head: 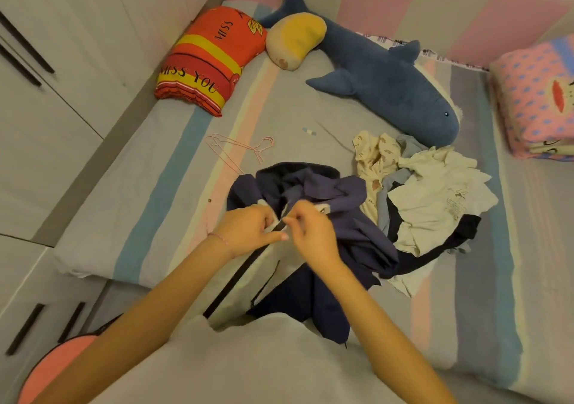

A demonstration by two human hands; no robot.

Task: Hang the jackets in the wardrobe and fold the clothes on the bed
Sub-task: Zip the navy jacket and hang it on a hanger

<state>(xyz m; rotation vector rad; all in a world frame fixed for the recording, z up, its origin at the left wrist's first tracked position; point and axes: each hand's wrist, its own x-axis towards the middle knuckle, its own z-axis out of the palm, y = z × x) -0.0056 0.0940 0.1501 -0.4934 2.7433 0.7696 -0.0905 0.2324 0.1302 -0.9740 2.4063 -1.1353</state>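
Status: judged early; nothing hung or folded yet.
The left hand point(248, 229) and right hand point(313, 232) pinch the navy jacket point(329, 190) front at the bed's point(139, 186) near edge; pink hangers point(236, 149) lie unused, clothes pile point(435, 195) (unfolded) beside it.

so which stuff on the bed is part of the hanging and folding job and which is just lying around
Job: navy jacket, held by left hand and right hand; pink hangers; clothes pile.
Lying about: shark plush; red pillow; yellow cushion; folded pink blanket.
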